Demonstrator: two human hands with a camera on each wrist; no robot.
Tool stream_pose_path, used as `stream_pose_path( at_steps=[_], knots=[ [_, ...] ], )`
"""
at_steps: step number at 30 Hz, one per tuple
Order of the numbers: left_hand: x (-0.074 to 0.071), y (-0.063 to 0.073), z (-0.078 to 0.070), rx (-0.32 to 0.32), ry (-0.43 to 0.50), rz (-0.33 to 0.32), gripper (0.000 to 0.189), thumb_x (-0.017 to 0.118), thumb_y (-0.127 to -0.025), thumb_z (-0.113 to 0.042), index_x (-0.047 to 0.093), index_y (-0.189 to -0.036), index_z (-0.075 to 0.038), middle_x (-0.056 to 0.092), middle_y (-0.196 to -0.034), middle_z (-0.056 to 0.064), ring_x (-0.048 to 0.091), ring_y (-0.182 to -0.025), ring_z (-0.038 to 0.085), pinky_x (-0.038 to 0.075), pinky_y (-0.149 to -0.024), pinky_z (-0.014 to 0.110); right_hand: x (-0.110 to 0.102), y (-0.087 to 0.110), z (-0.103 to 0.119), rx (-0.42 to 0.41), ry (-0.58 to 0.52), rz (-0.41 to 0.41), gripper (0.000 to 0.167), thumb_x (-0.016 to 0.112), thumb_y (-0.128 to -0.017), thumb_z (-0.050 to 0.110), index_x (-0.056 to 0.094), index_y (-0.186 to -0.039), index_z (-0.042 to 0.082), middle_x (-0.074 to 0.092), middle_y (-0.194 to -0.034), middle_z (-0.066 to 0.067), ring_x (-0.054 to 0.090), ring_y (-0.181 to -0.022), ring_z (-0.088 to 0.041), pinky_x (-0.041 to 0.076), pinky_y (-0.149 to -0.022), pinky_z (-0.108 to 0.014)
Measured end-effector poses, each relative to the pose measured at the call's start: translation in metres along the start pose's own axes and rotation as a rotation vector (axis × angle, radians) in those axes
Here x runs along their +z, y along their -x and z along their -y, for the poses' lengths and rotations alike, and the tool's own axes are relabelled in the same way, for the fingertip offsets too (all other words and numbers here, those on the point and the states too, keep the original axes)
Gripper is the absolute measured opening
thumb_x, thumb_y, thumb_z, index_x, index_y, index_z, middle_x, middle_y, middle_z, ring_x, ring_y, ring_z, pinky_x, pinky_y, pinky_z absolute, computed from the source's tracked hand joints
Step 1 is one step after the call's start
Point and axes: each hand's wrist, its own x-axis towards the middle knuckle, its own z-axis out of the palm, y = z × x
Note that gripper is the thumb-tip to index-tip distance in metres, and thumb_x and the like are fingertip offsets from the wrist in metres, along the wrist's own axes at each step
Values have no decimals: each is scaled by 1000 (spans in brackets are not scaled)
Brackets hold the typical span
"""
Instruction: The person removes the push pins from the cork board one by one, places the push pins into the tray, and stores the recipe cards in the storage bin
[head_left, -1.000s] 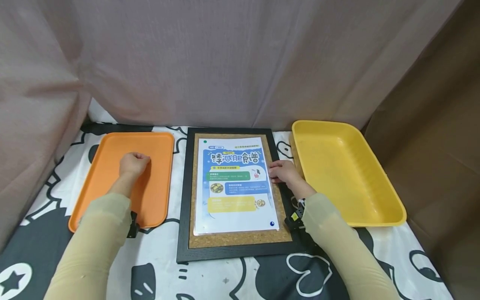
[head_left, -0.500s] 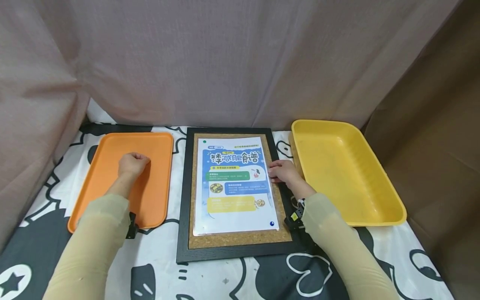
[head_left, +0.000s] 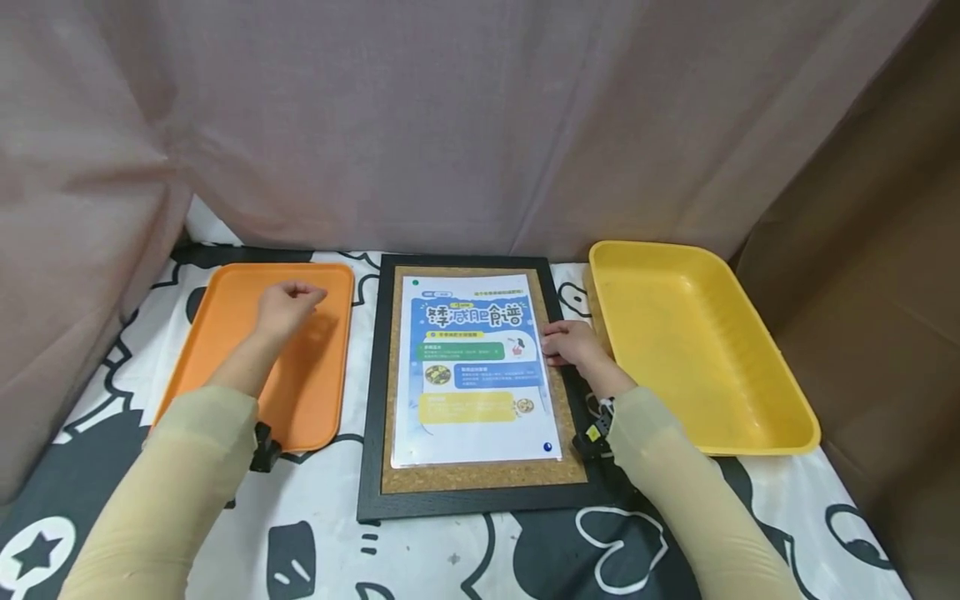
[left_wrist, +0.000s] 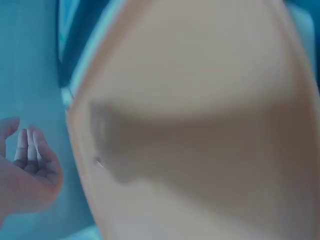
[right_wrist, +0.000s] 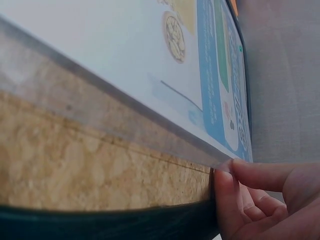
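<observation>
My right hand (head_left: 573, 346) pinches the right edge of a laminated printed sheet (head_left: 472, 442) between thumb and forefinger. In the right wrist view, the thumb and fingertip meet on the clear plastic margin of the sheet (right_wrist: 130, 70). Under the sheet lies a black-framed cork board (head_left: 480, 479). A green pin (head_left: 416, 282) sits at the sheet's top-left corner, and a blue pin (head_left: 547, 447) at its bottom right. My left hand (head_left: 285, 310) hovers over the orange tray (head_left: 225, 300), its fingers bent (left_wrist: 32, 155); anything between the tips is hidden. One tiny pin-like object (left_wrist: 98, 161) lies in that tray.
Right of the board stands a deep yellow tray (head_left: 697, 350), close to the right forearm. Grey-brown curtains (head_left: 450, 125) close off the back and sides. A black and white patterned cloth (head_left: 420, 558) covers the table.
My left hand has risen off the orange tray and moved slightly right and away from me. The right hand keeps its pinch at the sheet's edge. The head view has shifted slightly.
</observation>
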Motion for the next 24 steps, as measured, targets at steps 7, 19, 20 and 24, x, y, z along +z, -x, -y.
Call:
stream_pose_path(
  at_steps=[7,19,20,24],
  knots=[
    [37,11,-30,106,36,186,41,54,-93,-33,54,-117,1,56,-111,15,54,-101,29,42,-81,28,-4,-1,-2,-5,4,19,37,54,-93,10,51,-129,2,58,-120,-19,61,-80,-16,52,-68,-20],
    [110,56,-54,234,-54,486,28,61,-89,-28,64,-107,-7,64,-100,10,57,-87,19,45,-73,25,-7,-8,-1,7,10,54,41,58,-92,12,50,-132,3,58,-123,-19,64,-79,-14,54,-71,-20],
    [116,59,-54,248,-65,510,26,62,-88,-27,65,-106,-7,64,-96,8,58,-84,18,45,-70,23,-7,-9,-1,4,10,55,41,57,-92,12,49,-132,3,58,-123,-19,64,-78,-14,54,-70,-20],
    [139,74,-59,317,-99,636,24,63,-87,-23,67,-104,-6,66,-90,7,59,-78,19,43,-63,20,-6,-8,0,3,5,50,41,57,-92,10,49,-132,2,58,-123,-19,63,-77,-12,54,-70,-20]
  ],
)
